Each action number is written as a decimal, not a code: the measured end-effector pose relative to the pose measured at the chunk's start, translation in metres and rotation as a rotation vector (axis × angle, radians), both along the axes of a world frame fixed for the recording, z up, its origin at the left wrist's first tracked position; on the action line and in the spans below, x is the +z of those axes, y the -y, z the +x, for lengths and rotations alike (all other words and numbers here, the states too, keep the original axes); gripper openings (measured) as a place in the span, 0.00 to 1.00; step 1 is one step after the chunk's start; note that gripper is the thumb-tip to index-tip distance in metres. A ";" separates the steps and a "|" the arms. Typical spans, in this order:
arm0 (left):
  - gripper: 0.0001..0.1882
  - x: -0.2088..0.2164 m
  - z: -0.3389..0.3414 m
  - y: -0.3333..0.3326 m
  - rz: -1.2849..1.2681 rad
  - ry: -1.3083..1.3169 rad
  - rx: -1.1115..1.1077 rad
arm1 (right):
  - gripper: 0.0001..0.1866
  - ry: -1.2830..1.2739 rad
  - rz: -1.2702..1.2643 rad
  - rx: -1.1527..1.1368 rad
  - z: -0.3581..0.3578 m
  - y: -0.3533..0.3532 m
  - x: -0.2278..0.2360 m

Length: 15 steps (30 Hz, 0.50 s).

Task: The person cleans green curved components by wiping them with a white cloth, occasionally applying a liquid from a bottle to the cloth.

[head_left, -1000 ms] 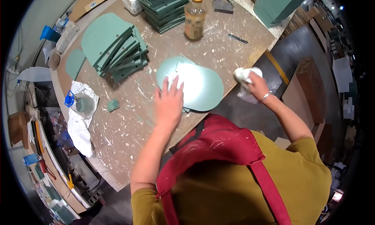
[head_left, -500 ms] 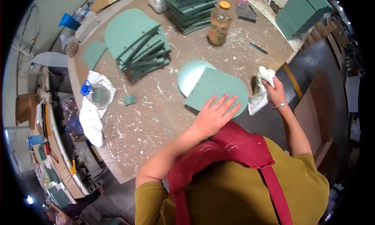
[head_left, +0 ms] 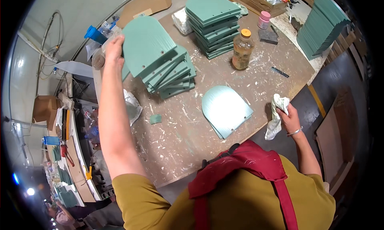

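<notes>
My left hand [head_left: 115, 50] reaches to the far left, its fingers closed at the rounded edge of a green arch-shaped panel [head_left: 148, 46]. That panel tops an uneven stack of similar panels [head_left: 176, 74], all with small dark holes near the straight edge. My right hand [head_left: 291, 120] grips a crumpled white cloth [head_left: 276, 116] past the table's right edge. Between my hands, near the table's front edge, lies another green panel [head_left: 225, 110], shiny with glare. A further edge shows beneath it.
A taller panel stack [head_left: 214, 28] stands at the back. A jar with an orange lid [head_left: 243, 50], a pink bottle [head_left: 264, 20], a dark block [head_left: 268, 37] and a dark thin tool [head_left: 280, 72] are to the right. A green scrap [head_left: 156, 119] lies left of centre.
My left hand has gone from the panel near me to the stack at far left, where a panel now lies on top. My right hand still holds the cloth. The view has shifted.
</notes>
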<state>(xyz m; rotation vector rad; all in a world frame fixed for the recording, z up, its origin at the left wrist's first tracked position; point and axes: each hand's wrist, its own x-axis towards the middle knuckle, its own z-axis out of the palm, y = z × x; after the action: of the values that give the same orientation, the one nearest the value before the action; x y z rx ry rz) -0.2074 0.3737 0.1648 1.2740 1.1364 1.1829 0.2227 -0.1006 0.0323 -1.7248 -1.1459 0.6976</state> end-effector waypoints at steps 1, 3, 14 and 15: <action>0.14 -0.009 0.002 -0.005 0.005 -0.073 0.018 | 0.13 -0.011 -0.003 -0.012 0.000 0.003 -0.002; 0.14 -0.026 0.009 -0.008 -0.031 -0.164 0.069 | 0.14 -0.030 -0.040 -0.012 0.001 0.006 -0.004; 0.15 -0.100 0.130 0.246 0.743 -0.709 -0.504 | 0.12 0.141 -0.032 -0.156 0.004 -0.028 0.021; 0.17 -0.124 0.140 0.257 0.679 -0.676 -0.516 | 0.12 0.316 0.026 -0.028 -0.011 -0.035 0.035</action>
<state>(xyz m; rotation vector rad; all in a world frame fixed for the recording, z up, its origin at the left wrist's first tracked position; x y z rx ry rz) -0.0670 0.1164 0.0407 2.4441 0.7646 0.7625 0.2116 -0.0660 0.0672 -1.8697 -1.3346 0.3984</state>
